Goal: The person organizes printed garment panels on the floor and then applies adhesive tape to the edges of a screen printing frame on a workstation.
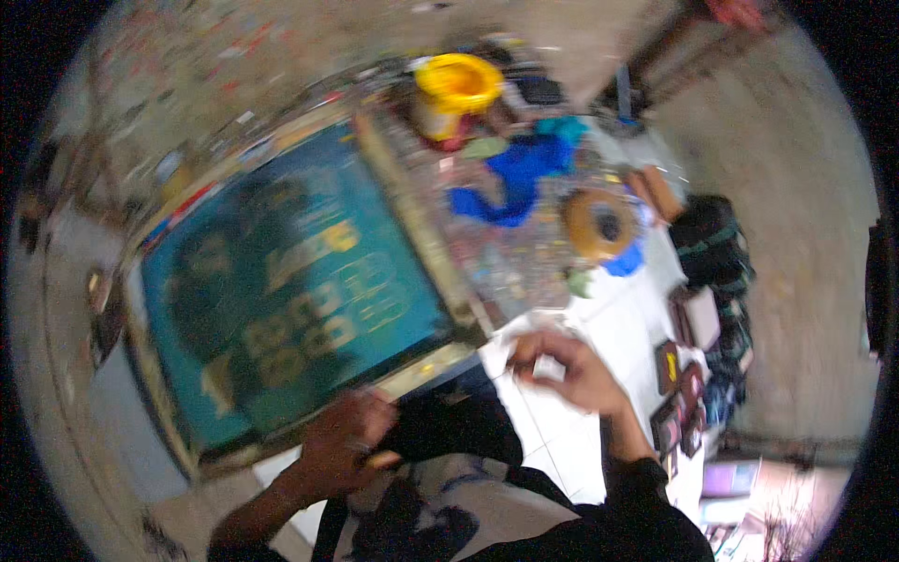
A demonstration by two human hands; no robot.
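Note:
A screen-printing frame (454, 298) with a teal mesh (393, 290), dark stains and pale stencil shapes lies tilted at left. By its near edge is my left hand (351, 436), its fingers curled closed; anything inside is too blurred to make out. My right hand (567, 375) hangs right of the frame's near corner, above white tiles (534, 426), fingers bent and smeared by motion, so its grip is unclear. Below and between the hands is something black (454, 421), at my body.
Beyond the frame, a paint-spattered surface (487, 267) holds a yellow bucket (454, 98), blue cloths (506, 178) and a tan tape roll (585, 215). Several dark bundles (702, 244) and shoe-like items (670, 365) line the right side. A bright opening (768, 506) is at lower right.

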